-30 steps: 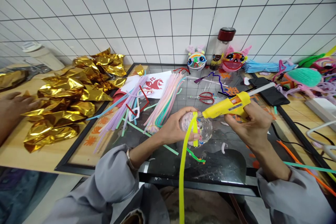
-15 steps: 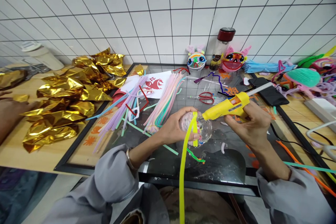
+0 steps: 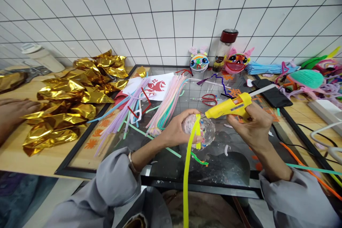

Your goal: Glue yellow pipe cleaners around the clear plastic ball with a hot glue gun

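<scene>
My left hand [image 3: 173, 129] is wrapped round a clear, rounded plastic piece [image 3: 209, 132] with colourful bits showing through it. A yellow fuzzy strip [image 3: 186, 174], like a pipe cleaner, lies across that piece and hangs down past the table's front edge. Closed round the handle of a yellow glue gun [image 3: 229, 108] is my right hand [image 3: 255, 124]. The gun's nozzle points left at the plastic piece, close to its upper rim; whether they touch I cannot tell. Below the piece lies a short green fuzzy strip [image 3: 199, 159].
Bundled pastel strips [image 3: 169, 105], red-handled scissors [image 3: 209, 99] and a red paper cut-out [image 3: 157, 86] lie beyond my hands. Decorated animal heads [image 3: 199, 62] and a bottle [image 3: 223, 51] stand by the wall. Gold foil [image 3: 64, 91] and another person's hand [image 3: 16, 112] are left; a black phone [image 3: 272, 93] is right.
My right hand and the glue gun have shifted very slightly left and down. The other person's hand at the left has moved slightly. My left hand keeps its hold.
</scene>
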